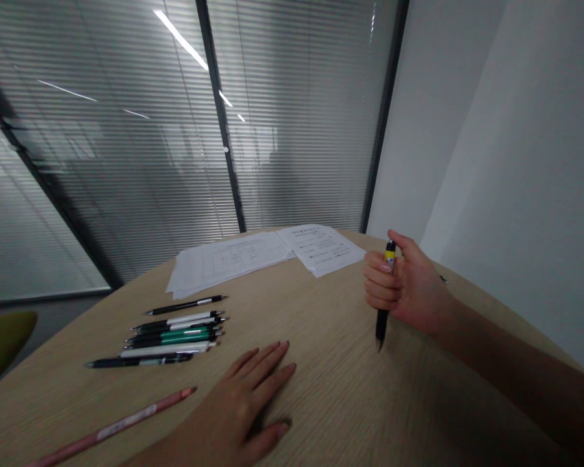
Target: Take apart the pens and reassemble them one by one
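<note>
My right hand is wrapped round a black and yellow click pen, held upright with its tip down close to the table. The thumb lies at the pen's top, by the button. I cannot tell whether the tip touches the wood. Flat on the table, fingers spread, rests my left hand with nothing in it. Left of it lies a pink pencil-like stick. Several pens lie side by side beyond, among them a green pen, a white pen and a black pen.
Printed sheets are spread at the table's far side, with another printed page overlapping them. A small dark object lies behind my right wrist. Glass panels with blinds and a white wall stand beyond. A yellow-green chair is at left.
</note>
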Demonstrator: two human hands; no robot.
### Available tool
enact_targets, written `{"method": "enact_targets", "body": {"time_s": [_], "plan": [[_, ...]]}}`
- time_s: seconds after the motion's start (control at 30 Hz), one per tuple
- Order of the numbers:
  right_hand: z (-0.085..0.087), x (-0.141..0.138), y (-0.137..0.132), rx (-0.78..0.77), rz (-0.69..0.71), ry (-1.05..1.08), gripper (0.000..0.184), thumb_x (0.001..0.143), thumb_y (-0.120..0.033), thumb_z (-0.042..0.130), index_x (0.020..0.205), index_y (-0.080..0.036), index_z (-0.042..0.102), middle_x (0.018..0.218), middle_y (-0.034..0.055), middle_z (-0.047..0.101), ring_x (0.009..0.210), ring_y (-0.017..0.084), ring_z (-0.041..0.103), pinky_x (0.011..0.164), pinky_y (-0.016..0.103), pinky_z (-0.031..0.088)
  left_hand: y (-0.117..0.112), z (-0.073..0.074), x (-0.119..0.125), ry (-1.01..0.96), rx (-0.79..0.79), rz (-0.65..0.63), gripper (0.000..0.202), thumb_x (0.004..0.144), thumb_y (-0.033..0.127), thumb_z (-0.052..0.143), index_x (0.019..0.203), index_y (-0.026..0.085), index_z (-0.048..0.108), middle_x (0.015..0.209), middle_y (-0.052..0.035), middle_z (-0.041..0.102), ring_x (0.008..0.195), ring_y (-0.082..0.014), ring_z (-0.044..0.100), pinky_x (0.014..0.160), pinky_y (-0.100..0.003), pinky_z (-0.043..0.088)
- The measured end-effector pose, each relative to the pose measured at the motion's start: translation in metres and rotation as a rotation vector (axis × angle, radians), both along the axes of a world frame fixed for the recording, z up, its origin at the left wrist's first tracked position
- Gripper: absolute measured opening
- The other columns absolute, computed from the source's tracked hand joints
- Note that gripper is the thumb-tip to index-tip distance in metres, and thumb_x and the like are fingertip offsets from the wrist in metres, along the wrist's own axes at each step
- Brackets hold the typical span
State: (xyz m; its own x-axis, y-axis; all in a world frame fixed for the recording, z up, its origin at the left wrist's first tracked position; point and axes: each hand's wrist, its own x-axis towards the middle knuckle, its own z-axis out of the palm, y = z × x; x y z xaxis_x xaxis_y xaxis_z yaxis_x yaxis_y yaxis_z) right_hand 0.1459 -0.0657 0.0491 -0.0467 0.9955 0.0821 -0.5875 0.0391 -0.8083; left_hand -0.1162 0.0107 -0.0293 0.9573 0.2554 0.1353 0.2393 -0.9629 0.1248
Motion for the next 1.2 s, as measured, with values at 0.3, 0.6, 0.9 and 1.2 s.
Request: {"method": "enact_targets", "body": {"time_s": [0.3, 0.6, 0.9, 1.2], "plan": [[-0.004, 0.003, 0.002, 0.034, -0.003, 0.0, 0.053, 0.08, -0.056, 0.018, 0.046, -0.019, 0.036, 0.035, -0.009, 0.017, 0.03, 0.006, 0.008, 0.029, 0.018, 0.016, 0.001, 0.002, 0.0, 0.013, 0.004, -0.017, 0.049, 0.08, 0.034, 0.05, 0.126, 0.025, 0.036, 0.134, -0.0092, 0.033, 0.119, -0.0286, 0.034, 0.093, -0.05, 0.033], [-0.003, 0.0, 0.004, -0.009, 0.015, -0.12, 0.034, 0.081, -0.046, 0.033, 0.063, -0.019, 0.043, 0.039, -0.0097, 0.025, 0.03, 0.005, 0.012, 0.03, 0.016, 0.014, -0.001, 0.002, -0.001, -0.027, -0.002, -0.008, 0.049, 0.079, 0.034, 0.051, 0.126, 0.028, 0.036, 0.135, -0.0066, 0.032, 0.12, -0.0263, 0.034, 0.095, -0.047, 0.032], [-0.03, 0.015, 0.021, -0.104, -0.103, -0.696, 0.034, 0.054, -0.003, 0.047, 0.084, -0.016, 0.055, 0.077, 0.0001, 0.054, 0.056, 0.006, 0.047, 0.044, 0.015, 0.034, 0.002, -0.001, -0.001, 0.014, 0.032, -0.01, 0.048, 0.081, 0.036, 0.047, 0.127, 0.025, 0.036, 0.134, -0.0093, 0.032, 0.118, -0.0292, 0.035, 0.091, -0.051, 0.035], [-0.057, 0.132, 0.035, -0.308, -0.753, -1.622, 0.035, 0.068, -0.013, 0.048, 0.1, -0.013, 0.062, 0.095, 0.0118, 0.064, 0.086, 0.024, 0.056, 0.069, 0.029, 0.039, 0.002, 0.001, -0.001, -0.046, 0.048, -0.009, 0.049, 0.08, 0.036, 0.049, 0.127, 0.03, 0.035, 0.133, -0.0047, 0.035, 0.116, -0.0274, 0.04, 0.093, -0.046, 0.036]]}}
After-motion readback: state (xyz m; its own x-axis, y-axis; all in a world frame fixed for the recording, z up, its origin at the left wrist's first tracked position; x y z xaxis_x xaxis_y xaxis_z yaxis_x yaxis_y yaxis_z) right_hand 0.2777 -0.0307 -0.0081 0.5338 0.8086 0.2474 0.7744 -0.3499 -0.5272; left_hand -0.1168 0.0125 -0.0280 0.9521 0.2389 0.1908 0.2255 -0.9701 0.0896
